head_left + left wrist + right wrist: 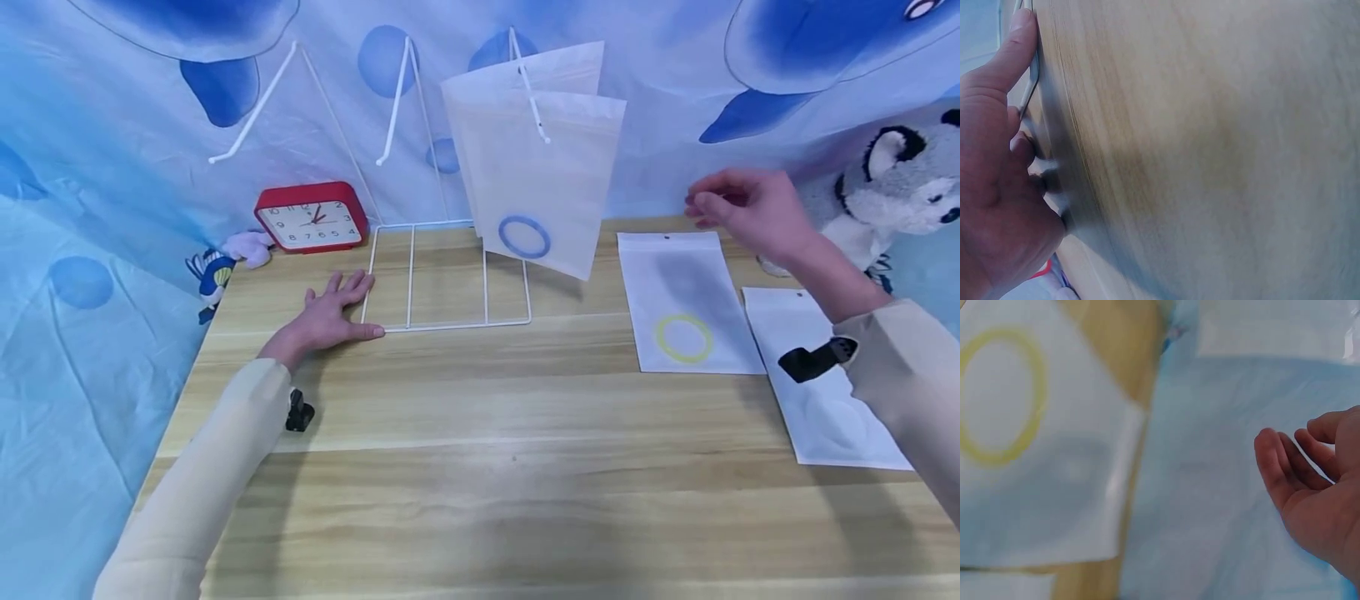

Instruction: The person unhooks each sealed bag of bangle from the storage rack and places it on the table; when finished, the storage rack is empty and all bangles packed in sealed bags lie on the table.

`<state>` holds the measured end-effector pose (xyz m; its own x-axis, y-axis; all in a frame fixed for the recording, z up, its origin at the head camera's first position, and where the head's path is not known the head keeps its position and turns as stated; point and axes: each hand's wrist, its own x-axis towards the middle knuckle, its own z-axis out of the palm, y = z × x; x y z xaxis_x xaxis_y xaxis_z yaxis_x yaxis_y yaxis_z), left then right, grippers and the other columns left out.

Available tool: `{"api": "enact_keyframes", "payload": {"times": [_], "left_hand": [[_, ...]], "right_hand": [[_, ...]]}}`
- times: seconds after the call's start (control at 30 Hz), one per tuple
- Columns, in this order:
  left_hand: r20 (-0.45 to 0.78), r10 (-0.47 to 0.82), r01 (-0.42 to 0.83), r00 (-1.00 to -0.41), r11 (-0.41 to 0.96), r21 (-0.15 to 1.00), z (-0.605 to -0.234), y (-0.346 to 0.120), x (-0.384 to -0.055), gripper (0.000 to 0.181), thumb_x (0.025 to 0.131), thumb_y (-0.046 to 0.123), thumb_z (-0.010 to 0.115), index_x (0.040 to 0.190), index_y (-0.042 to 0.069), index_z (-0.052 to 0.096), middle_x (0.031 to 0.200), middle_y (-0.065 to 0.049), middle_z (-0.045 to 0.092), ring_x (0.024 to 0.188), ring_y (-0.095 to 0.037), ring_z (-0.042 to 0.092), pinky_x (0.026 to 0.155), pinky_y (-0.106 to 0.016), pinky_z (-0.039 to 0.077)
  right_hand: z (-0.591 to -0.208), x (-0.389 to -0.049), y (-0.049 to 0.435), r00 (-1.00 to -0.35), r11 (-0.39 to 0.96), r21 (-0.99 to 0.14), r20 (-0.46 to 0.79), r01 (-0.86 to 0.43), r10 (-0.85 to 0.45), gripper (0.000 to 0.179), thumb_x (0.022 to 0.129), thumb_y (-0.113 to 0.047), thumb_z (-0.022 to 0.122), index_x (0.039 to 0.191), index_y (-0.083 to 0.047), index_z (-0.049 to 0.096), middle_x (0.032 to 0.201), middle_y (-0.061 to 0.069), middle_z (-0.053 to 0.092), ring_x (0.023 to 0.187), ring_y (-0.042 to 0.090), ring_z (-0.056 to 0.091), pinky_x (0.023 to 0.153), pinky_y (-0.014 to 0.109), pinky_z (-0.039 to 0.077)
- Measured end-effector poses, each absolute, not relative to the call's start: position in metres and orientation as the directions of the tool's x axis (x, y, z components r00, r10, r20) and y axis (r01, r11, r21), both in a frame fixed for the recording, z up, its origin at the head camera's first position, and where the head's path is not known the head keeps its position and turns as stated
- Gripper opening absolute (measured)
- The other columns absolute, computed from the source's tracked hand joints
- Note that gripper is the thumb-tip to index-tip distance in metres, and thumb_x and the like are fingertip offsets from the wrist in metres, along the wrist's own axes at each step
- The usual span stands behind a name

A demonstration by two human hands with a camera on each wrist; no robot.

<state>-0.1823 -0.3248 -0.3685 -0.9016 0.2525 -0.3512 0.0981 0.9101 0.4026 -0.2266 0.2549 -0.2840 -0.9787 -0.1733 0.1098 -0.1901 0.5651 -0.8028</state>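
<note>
The left hand [330, 315] lies with fingers spread on the left side of the white wire rack [410, 283]. The right hand [753, 212] is up in the air, right of the rack, fingers loosely bent, holding nothing. The blue-ring bag [540, 167] hangs tall from the rack's right hook [530, 93], ring end down. Right of the rack, the yellow-ring bag [678, 283] lies long-ways front to back, ring end near the person.

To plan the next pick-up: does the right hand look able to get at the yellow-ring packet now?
Probably yes: the right hand seems empty, near the top edge of the yellow-ring packet, and nothing visible lies over it.
</note>
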Motion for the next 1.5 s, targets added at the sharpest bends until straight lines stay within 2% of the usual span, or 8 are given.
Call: {"api": "enact_keyframes", "payload": {"times": [0.1, 0.37, 0.67, 0.83, 0.97, 1.13, 1.33, 1.5], "left_hand": [[-0.361, 0.243, 0.088, -0.9, 0.914, 0.396, -0.366, -0.327, -0.181, 0.105, 0.086, 0.056, 0.072, 0.161, 0.015, 0.012, 0.167, -0.013, 0.002, 0.148, -0.04, -0.016, 0.108, -0.07, -0.015], [-0.357, 0.251, 0.105, -0.9, 0.918, 0.382, -0.365, -0.326, -0.182, 0.104, 0.085, 0.058, 0.071, 0.161, 0.016, 0.015, 0.167, -0.013, 0.004, 0.149, -0.041, -0.013, 0.108, -0.071, -0.012], [-0.348, 0.246, 0.117, -0.904, 0.928, 0.354, -0.366, -0.323, -0.179, 0.103, 0.084, 0.06, 0.072, 0.161, 0.016, 0.02, 0.167, -0.013, 0.008, 0.149, -0.041, -0.009, 0.109, -0.072, -0.007], [-0.349, 0.241, 0.116, -0.906, 0.932, 0.343, -0.366, -0.323, -0.178, 0.102, 0.085, 0.06, 0.071, 0.161, 0.016, 0.019, 0.167, -0.014, 0.008, 0.149, -0.042, -0.008, 0.109, -0.072, -0.006], [-0.349, 0.239, 0.113, -0.906, 0.932, 0.345, -0.367, -0.324, -0.177, 0.103, 0.084, 0.06, 0.072, 0.161, 0.017, 0.019, 0.167, -0.013, 0.008, 0.149, -0.042, -0.008, 0.109, -0.072, -0.007], [-0.35, 0.235, 0.108, -0.907, 0.932, 0.347, -0.367, -0.324, -0.177, 0.104, 0.084, 0.061, 0.072, 0.162, 0.018, 0.019, 0.167, -0.013, 0.008, 0.15, -0.041, -0.009, 0.109, -0.071, -0.008], [-0.356, 0.235, 0.104, -0.905, 0.931, 0.349, -0.365, -0.324, -0.179, 0.105, 0.082, 0.062, 0.072, 0.161, 0.018, 0.019, 0.167, -0.013, 0.008, 0.15, -0.041, -0.009, 0.109, -0.071, -0.009], [-0.35, 0.237, 0.108, -0.906, 0.931, 0.349, -0.365, -0.325, -0.179, 0.105, 0.082, 0.062, 0.072, 0.161, 0.017, 0.019, 0.167, -0.013, 0.008, 0.15, -0.041, -0.009, 0.109, -0.071, -0.009]], "right_hand": [[-0.264, -0.219, 0.237, -0.963, 0.488, -0.838, 0.15, -0.244, -0.223, 0.03, 0.101, -0.018, 0.061, 0.124, 0.001, 0.064, 0.101, -0.006, 0.071, 0.085, 0.006, 0.069, 0.075, 0.012, 0.052], [-0.228, -0.209, 0.193, -0.896, 0.324, -0.847, 0.334, -0.421, -0.293, 0.028, 0.097, -0.006, 0.065, 0.125, -0.001, 0.065, 0.113, 0.004, 0.069, 0.098, 0.012, 0.066, 0.083, 0.014, 0.05], [-0.22, -0.207, 0.168, -0.884, 0.323, -0.833, 0.363, -0.449, -0.294, 0.036, 0.096, -0.005, 0.067, 0.132, -0.008, 0.063, 0.122, 0.005, 0.065, 0.103, 0.012, 0.066, 0.084, 0.019, 0.052], [-0.219, -0.211, 0.157, -0.851, 0.206, -0.841, 0.434, -0.5, -0.297, 0.04, 0.094, 0.002, 0.066, 0.132, -0.008, 0.063, 0.115, 0.007, 0.068, 0.098, 0.015, 0.068, 0.082, 0.022, 0.054], [-0.218, -0.215, 0.149, -0.843, 0.112, -0.857, 0.458, -0.503, -0.281, 0.041, 0.094, 0.004, 0.065, 0.133, -0.008, 0.064, 0.114, 0.007, 0.069, 0.097, 0.019, 0.067, 0.081, 0.023, 0.053], [-0.216, -0.219, 0.141, -0.85, 0.094, -0.868, 0.447, -0.487, -0.279, 0.037, 0.098, -0.003, 0.063, 0.134, -0.011, 0.064, 0.115, 0.009, 0.067, 0.094, 0.022, 0.064, 0.077, 0.023, 0.05], [-0.216, -0.22, 0.134, -0.87, 0.059, -0.895, 0.411, -0.441, -0.271, 0.033, 0.102, -0.012, 0.058, 0.134, -0.013, 0.065, 0.121, 0.013, 0.063, 0.104, 0.026, 0.063, 0.083, 0.024, 0.055], [-0.214, -0.216, 0.13, -0.895, -0.078, -0.933, 0.359, -0.351, -0.264, 0.033, 0.101, -0.013, 0.059, 0.133, -0.013, 0.065, 0.126, 0.016, 0.059, 0.11, 0.031, 0.059, 0.087, 0.028, 0.055]]}}
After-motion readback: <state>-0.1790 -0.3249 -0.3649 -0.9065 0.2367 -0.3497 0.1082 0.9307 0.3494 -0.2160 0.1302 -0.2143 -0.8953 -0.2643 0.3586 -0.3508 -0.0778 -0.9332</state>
